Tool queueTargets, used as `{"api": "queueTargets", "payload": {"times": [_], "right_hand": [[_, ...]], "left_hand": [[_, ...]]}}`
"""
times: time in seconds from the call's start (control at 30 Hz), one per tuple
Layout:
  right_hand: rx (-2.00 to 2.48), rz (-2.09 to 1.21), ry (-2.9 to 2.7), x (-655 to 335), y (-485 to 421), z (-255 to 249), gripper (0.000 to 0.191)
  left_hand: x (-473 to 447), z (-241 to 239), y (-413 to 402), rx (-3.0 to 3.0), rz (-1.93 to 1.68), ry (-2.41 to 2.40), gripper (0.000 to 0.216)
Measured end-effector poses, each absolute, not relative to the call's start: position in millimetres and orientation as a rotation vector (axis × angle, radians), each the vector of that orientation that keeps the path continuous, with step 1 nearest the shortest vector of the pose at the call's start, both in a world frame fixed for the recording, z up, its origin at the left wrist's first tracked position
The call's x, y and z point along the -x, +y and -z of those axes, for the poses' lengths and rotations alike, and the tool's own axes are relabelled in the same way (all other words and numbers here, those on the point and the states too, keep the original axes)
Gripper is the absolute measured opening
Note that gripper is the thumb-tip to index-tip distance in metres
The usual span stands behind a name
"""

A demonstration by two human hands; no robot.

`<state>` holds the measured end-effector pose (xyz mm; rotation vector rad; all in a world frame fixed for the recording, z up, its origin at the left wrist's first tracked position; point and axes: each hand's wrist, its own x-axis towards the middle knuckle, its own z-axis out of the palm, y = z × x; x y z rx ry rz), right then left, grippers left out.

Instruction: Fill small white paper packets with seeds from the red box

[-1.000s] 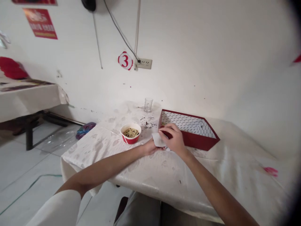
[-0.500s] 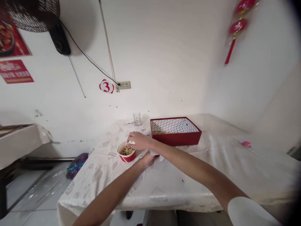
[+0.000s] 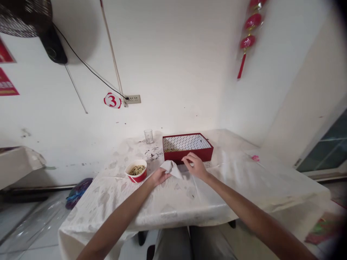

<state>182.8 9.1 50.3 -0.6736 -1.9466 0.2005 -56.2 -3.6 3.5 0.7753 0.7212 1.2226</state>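
My left hand (image 3: 160, 177) is closed on a piece of folded white paper (image 3: 175, 169), with a small dark patch showing in its fold. To its right, my right hand (image 3: 197, 167) is apart from the paper, its fingers bent together in front of the red box; whatever they hold, if anything, is too small to make out. A red and white paper bowl (image 3: 138, 177) of mixed pale and dark seeds (image 3: 137, 170) stands left of my left hand. The open red box (image 3: 177, 156) has a patterned white lining and grains along its bottom at the left.
Dark seeds (image 3: 153, 154) lie scattered behind the bowl, near a clear glass (image 3: 148, 137). A pale patterned cloth (image 3: 168, 213) covers the table, which stands against the wall. A pink flower-like thing (image 3: 255, 158) lies at the right. A fan (image 3: 25, 18) hangs upper left.
My right hand has moved right, from above the bowl to the front of the red box. The white paper in my left hand now shows more fully. The view has swung right.
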Motion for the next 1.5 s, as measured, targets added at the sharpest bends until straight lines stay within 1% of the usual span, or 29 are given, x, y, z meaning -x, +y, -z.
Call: {"api": "queueTargets", "payload": {"times": [0.1,0.2,0.53,0.77,0.93,1.0,1.1,1.2,1.3,1.33,1.4,1.5], "right_hand": [[0.757,-0.157,-1.895,-197.6,-3.5,-18.3,0.029],[0.767,-0.124,-1.907,-201.3,-11.8,-3.2,0.027],[0.834,-0.154,-1.890,-203.5,-12.3,-4.3,0.032],[0.809,-0.132,-1.902,-198.8,-9.9,-6.4,0.027],[0.838,-0.125,-1.812,-200.8,-6.6,-3.7,0.023],[0.845,-0.118,-1.799,-202.9,-6.6,-5.5,0.021],[0.840,-0.065,-1.815,-209.2,-0.7,-27.0,0.016],[0.865,0.002,-1.861,-220.2,22.6,-75.8,0.017],[1.081,-0.025,-1.949,-231.5,66.8,-129.7,0.024],[1.198,-0.046,-2.021,-234.4,84.3,-142.9,0.025],[1.490,-0.142,-2.206,-238.3,118.7,-157.2,0.025],[1.755,-0.390,-2.449,-238.8,158.9,-151.0,0.019]], "left_hand": [[54.1,-7.0,-4.7,-0.744,-1.189,0.763,0.031],[52.6,-10.4,-4.7,-0.714,-1.210,0.791,0.026],[52.2,-11.8,-6.6,-0.602,-1.289,0.885,0.022],[56.0,-12.0,-6.5,-0.581,-1.314,0.913,0.036],[56.6,-10.0,-5.4,-0.620,-1.308,0.883,0.054],[55.2,-9.9,-7.4,-0.645,-1.282,0.882,0.057],[52.8,-12.6,-12.2,-0.646,-1.228,0.883,0.053],[49.2,-18.8,-17.1,-0.639,-1.174,0.851,0.041],[39.9,-25.2,-20.0,-0.600,-1.096,0.769,0.026],[35.1,-26.4,-20.2,-0.587,-1.052,0.737,0.024],[22.9,-26.1,-19.8,-0.587,-0.937,0.681,0.029],[2.2,-18.6,-17.9,-0.579,-0.784,0.604,0.036]]}}
